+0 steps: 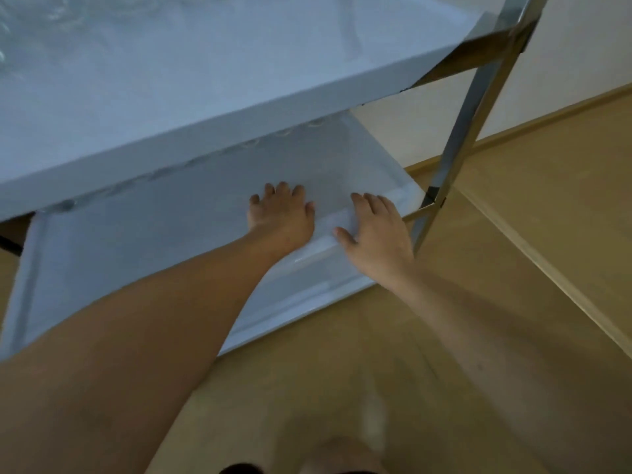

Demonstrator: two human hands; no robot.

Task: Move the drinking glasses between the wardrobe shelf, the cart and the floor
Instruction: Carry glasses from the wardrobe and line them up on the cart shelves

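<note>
Both hands reach into the cart's lower tray [143, 241]: left hand [282, 218] and right hand [378, 234] lie apart, fingers spread, gripping nothing. Glasses [253, 145] (blurred rims only) line the tray's far edge, under the upper tray [205, 107]. Wooden floor [342, 354] below.

Pale wall [578, 42] fills the top right corner, w/ a light wooden skirting board [554, 112] along its foot, sloping up to the right edge. A wide light-wood board [561, 234] lies at right, its edge strip running diagonally down toward the bottom right corner. Pic is blurred, so finer detail can't be made out.
</note>
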